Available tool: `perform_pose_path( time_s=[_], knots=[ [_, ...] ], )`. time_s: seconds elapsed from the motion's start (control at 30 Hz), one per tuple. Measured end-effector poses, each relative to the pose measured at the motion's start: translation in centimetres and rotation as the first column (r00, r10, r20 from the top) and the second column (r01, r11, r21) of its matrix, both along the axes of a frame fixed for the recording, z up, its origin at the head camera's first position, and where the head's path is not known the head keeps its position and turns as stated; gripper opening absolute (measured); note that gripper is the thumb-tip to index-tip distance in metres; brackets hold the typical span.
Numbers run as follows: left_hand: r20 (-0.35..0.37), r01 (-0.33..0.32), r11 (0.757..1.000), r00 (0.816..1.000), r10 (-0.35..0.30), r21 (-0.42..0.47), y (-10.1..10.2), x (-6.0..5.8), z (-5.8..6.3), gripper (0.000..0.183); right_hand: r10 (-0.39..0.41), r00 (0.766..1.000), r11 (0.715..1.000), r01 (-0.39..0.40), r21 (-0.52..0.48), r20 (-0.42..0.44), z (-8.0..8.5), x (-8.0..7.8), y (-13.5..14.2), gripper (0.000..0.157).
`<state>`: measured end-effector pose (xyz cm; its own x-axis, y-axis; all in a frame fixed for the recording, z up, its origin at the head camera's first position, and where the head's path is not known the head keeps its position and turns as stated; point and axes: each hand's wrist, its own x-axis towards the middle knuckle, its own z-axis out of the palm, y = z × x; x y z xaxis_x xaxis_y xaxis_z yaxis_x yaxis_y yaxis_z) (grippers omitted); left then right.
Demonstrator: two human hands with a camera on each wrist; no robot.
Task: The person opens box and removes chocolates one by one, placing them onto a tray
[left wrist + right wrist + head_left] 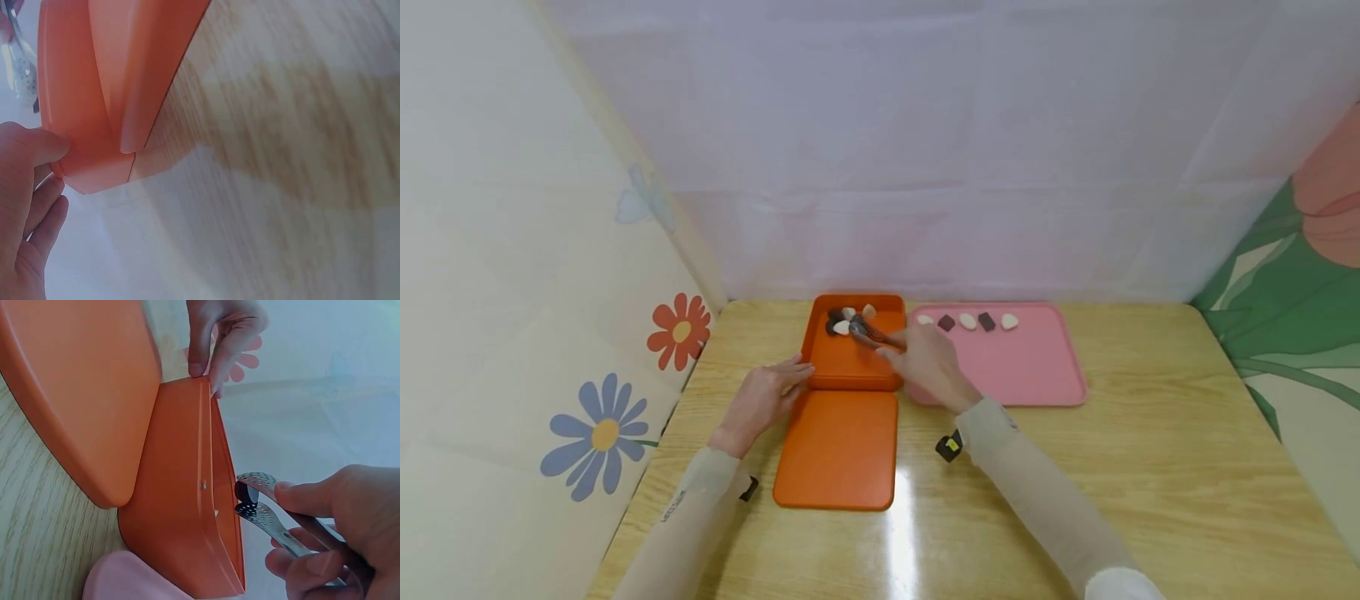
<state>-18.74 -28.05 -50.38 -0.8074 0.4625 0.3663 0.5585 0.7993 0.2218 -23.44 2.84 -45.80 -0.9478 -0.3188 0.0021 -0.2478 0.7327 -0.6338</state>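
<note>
My right hand holds metal tongs with perforated ends over the orange box. In the right wrist view, a dark piece sits between the tongs' tips, above the box's rim. Several dark and white pieces lie inside at the box's back; the tongs partly cover them. At the box's front left corner, my left hand pinches the wall, thumb on one side and fingers on the other. The box's flat orange lid lies open in front of it.
A pink tray stands right of the box. Along its back edge runs a row of alternating white and dark pieces. Behind both is a pale cloth wall; a flower-printed panel rises at the left.
</note>
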Motion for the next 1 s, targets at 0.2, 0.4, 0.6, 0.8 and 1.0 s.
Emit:
perform_pose_path(
  time_s=[0.2,0.4,0.6,0.8,1.0],
  knots=[
    [0.006,-0.003,1.000,1.000,0.003,0.014,0.1,-0.1,0.0,0.036,-0.033,0.999,0.998,0.033,-0.048,-0.003,0.0,0.2,1.4,0.038],
    [0.009,0.005,1.000,1.000,-0.005,0.020,0.1,-0.3,0.0,0.036,-0.076,0.997,0.997,0.075,-0.029,-0.030,-0.1,0.1,2.9,0.036],
    [0.017,0.002,1.000,1.000,-0.002,0.017,0.0,-0.3,0.0,0.036,-0.089,0.995,0.995,0.087,-0.041,-0.048,-0.3,-0.3,4.2,0.038],
    [0.038,0.002,0.999,0.999,-0.004,0.044,-0.1,-0.4,0.0,0.035,-0.119,0.992,0.990,0.116,-0.076,-0.037,0.0,-0.1,5.3,0.042],
    [0.084,-0.038,0.994,0.996,0.029,0.104,-0.2,-0.2,0.1,0.030,-0.141,0.990,0.986,0.141,-0.091,0.009,-0.1,0.3,6.5,0.044]
  ],
)
